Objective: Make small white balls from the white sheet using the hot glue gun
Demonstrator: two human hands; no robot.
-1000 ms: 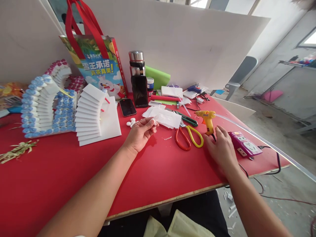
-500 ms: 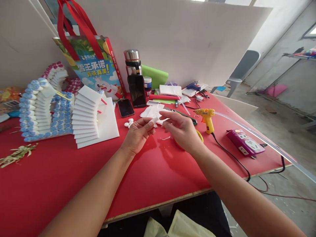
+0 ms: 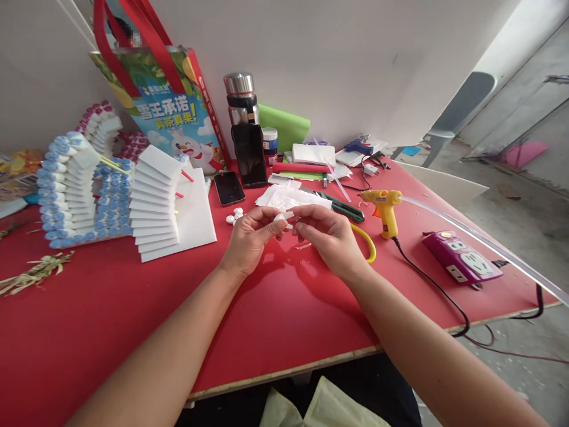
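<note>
Between my two hands is a small white piece of paper [image 3: 284,217], held just above the red table [image 3: 267,308]. My left hand [image 3: 253,237] pinches it between thumb and fingers. My right hand [image 3: 326,237] is closed at the paper's other side, its fingertips touching it; the fingers partly hide the piece. Beyond the hands lie loose white paper sheets [image 3: 291,197]. Several small white rolled pieces [image 3: 235,216] rest just left of my left hand. A yellow ring-shaped handle [image 3: 370,243] shows beside my right hand.
A yellow glue gun [image 3: 384,210] with a clear stick and black cord stands at right, near a purple power socket [image 3: 462,258]. Folded white card pieces [image 3: 155,207], a phone [image 3: 229,188], an upright phone [image 3: 249,155], a steel flask [image 3: 240,95] and a printed bag [image 3: 173,112] stand left and behind.
My right hand has come in to the left, and its fingertips now meet the white paper held in my left hand. The camera view has shifted slightly.
</note>
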